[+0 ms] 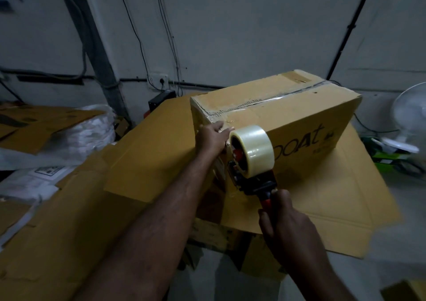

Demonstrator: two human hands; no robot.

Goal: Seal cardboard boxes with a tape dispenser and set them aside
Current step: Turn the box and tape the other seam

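Now my left hand, fingers flat, pins the tape on the cardboard box near the worktop's far edge; my right hand grips the tape dispenser. Best pull down taut, then tear.

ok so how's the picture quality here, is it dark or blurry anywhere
Head view: dim overall, walls murky; faint glare on the tape seam along the box top and on the roll; the fan and the lower right edge of the cardboard sheet are smeared; wide-angle distortion slants the pipe at left and the cable at right.
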